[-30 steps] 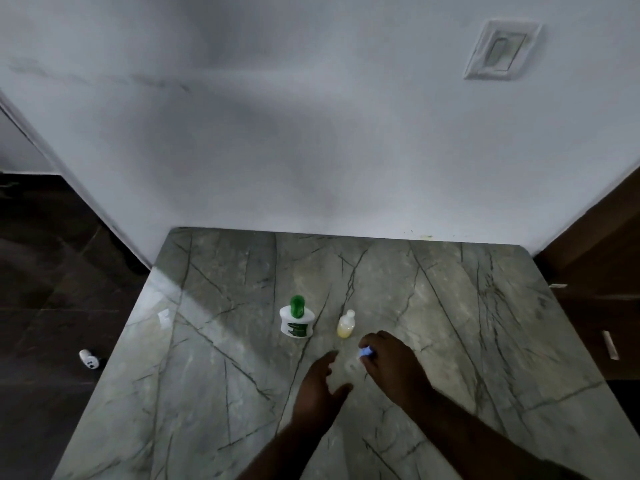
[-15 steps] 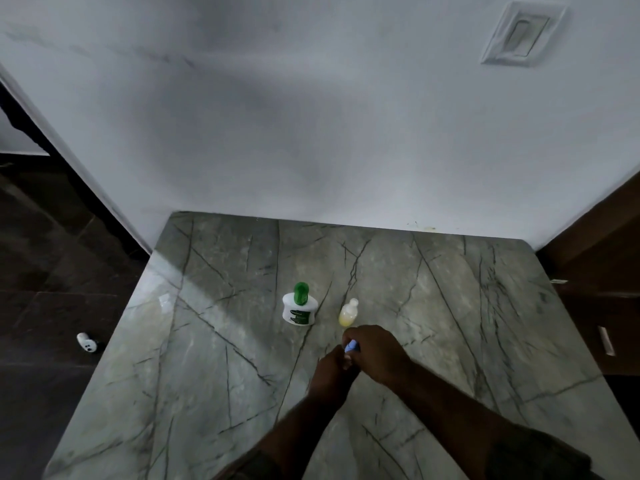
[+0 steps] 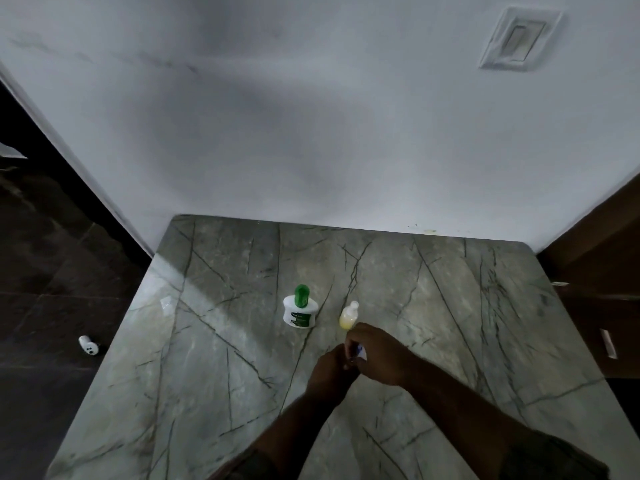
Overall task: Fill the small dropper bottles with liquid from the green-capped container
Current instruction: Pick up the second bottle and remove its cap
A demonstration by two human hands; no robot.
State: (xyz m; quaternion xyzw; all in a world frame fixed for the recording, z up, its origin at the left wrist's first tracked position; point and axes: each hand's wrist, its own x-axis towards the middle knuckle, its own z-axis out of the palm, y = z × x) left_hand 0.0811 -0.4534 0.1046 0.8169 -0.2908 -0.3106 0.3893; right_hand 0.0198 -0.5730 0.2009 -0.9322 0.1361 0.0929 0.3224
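Note:
A squat white container with a green cap stands upright near the middle of the grey marble tabletop. To its right stands a small dropper bottle holding yellowish liquid, with a white tip. Just in front of that bottle my right hand and my left hand meet, both closed around a small blue-and-white object, likely a second dropper bottle. Most of that object is hidden by my fingers.
A white wall rises right behind the table, with a switch plate at the upper right. Dark floor lies to the left, with a small white object on it. Brown wooden furniture borders the right side.
My left hand came over from the table surface and joined my right hand on the small blue-and-white object. Both hands drew slightly toward me. The two standing bottles stayed put.

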